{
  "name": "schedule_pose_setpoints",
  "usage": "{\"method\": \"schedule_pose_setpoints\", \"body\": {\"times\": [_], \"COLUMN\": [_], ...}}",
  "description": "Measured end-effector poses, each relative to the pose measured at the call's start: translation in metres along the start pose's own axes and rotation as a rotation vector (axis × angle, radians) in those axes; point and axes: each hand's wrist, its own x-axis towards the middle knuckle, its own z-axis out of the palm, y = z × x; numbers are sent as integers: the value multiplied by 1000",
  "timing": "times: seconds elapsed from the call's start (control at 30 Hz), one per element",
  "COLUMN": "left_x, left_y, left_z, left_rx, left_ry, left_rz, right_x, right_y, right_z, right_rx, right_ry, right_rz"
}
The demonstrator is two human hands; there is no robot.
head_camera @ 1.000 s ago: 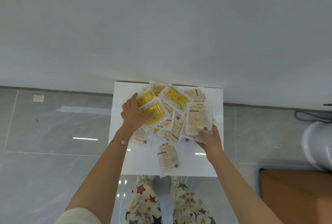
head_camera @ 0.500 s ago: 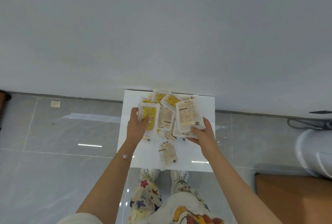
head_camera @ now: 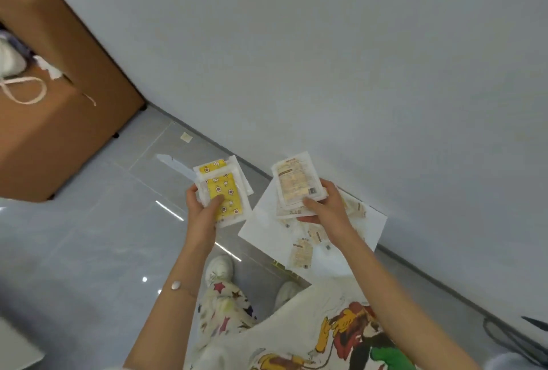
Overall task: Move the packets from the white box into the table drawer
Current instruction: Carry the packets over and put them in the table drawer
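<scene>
My left hand point(head_camera: 201, 212) grips a small stack of packets point(head_camera: 223, 190), the top one yellow with a star pattern, held out over the floor to the left of the white box point(head_camera: 372, 222). My right hand point(head_camera: 327, 206) holds another stack of packets point(head_camera: 296, 187), pale with printed labels, just above the white box. A few loose packets point(head_camera: 302, 252) still lie on the box. The table drawer is not clearly visible.
A brown wooden table point(head_camera: 50, 120) stands at the upper left with a white cord point(head_camera: 23, 92) and white items on it. Grey tiled floor point(head_camera: 89, 251) lies between it and me. A grey wall runs behind the box. Dark cables point(head_camera: 510, 337) lie at the lower right.
Both hands have lifted their packet stacks off the box. The view has swung left, bringing the brown table into sight, and my left hand has moved clear of the box.
</scene>
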Motion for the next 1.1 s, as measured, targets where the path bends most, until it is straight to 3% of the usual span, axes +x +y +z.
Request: {"method": "schedule_pose_setpoints", "body": {"times": [0.33,0.67,1.1], "left_x": [-23,-44,-16], "left_y": [88,141,168], "left_z": [-204,-438,-590], "left_rx": [-116,-175,-488], "left_ry": [262,460,762], "left_rz": [137,180,180], "right_x": [-18,-55,-38], "right_y": [-36,-5,16], "right_z": [220,473,712], "right_rx": [-160,-283,-476], "right_ry": [-294,-534,-815], "right_rz": [-22,-33,5]}}
